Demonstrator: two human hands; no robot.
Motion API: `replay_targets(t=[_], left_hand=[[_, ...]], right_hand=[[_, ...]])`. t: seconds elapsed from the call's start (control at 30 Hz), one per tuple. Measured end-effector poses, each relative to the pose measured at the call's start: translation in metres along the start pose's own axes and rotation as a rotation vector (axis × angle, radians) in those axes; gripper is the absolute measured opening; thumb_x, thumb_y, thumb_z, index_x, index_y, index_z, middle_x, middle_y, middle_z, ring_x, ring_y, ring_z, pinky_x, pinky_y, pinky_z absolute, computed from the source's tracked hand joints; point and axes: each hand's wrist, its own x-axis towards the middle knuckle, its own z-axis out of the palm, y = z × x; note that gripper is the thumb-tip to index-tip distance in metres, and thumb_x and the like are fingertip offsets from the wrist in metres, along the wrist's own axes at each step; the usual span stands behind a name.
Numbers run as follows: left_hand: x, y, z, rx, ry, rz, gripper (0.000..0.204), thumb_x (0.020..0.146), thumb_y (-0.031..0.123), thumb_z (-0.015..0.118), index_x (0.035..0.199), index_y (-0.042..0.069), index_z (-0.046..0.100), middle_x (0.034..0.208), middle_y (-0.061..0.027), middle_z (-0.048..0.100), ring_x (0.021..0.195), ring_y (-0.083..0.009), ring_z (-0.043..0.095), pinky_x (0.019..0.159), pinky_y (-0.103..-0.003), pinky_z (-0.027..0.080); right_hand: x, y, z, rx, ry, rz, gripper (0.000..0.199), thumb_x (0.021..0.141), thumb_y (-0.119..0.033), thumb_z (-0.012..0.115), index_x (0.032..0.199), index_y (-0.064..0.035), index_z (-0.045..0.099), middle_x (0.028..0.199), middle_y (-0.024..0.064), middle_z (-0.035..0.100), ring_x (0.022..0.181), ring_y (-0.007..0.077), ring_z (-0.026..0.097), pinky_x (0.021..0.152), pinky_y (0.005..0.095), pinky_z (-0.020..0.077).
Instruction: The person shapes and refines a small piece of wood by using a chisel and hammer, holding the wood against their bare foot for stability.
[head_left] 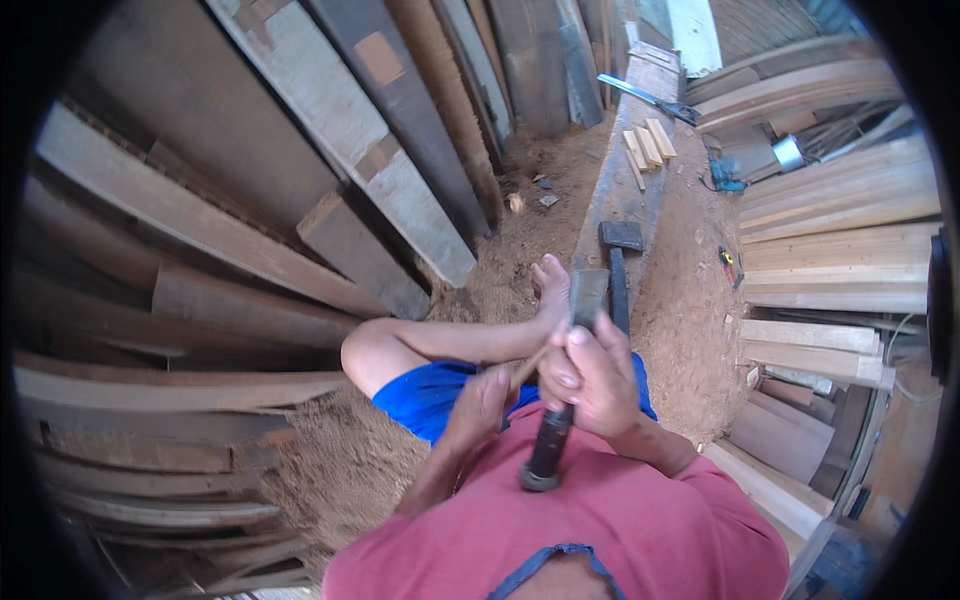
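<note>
My right hand (597, 378) is wrapped round a wide-bladed chisel (546, 450), its dark handle pointing back at my chest and its flat metal blade pointing away. Close on its left, my left hand (480, 405) is closed on a thin wooden stick (528, 368), which slants up toward the right hand. Where the stick meets the chisel is hidden by the right fingers and slightly blurred. Just beyond the blade, a dark-headed hammer (621, 236) rests on a long narrow plank (603, 200) between my legs.
Farther along the plank lie several short pale wood pieces (648, 146) and a handsaw (645, 95). To the right are a blue power tool (724, 175), a yellow-and-red tool (728, 265) and stacked light boards (840, 260). Large dark boards (210, 110) lean at left; sawdust covers the ground (330, 460).
</note>
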Motion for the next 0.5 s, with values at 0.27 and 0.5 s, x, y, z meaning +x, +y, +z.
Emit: replay_targets(t=[0.27, 0.5], left_hand=[[0.027, 0.022, -0.004, -1.000, -0.065, -0.223, 0.048, 0.104, 0.043, 0.035, 0.079, 0.006, 0.053, 0.048, 0.0037, 0.035, 0.040, -0.0078, 0.028, 0.039, -0.022, 0.026], [0.042, 0.037, 0.005, -0.899, -0.149, -0.156, 0.041, 0.104, 0.039, 0.037, 0.089, 0.006, 0.055, 0.052, 0.0001, 0.042, 0.042, -0.0084, 0.033, 0.041, -0.023, 0.028]], right_hand=[[0.050, 0.008, -0.041, -0.570, 0.068, -0.027, 0.026, 0.095, -0.023, 0.055, 0.113, -0.0035, 0.055, 0.061, -0.0027, 0.049, 0.048, 0.0041, 0.046, 0.046, 0.0208, 0.0384], [0.065, 0.018, -0.056, -0.675, 0.122, -0.106, 0.020, 0.095, -0.023, 0.057, 0.080, -0.0092, 0.057, 0.057, -0.0049, 0.048, 0.049, 0.0028, 0.045, 0.049, 0.0197, 0.0370]])
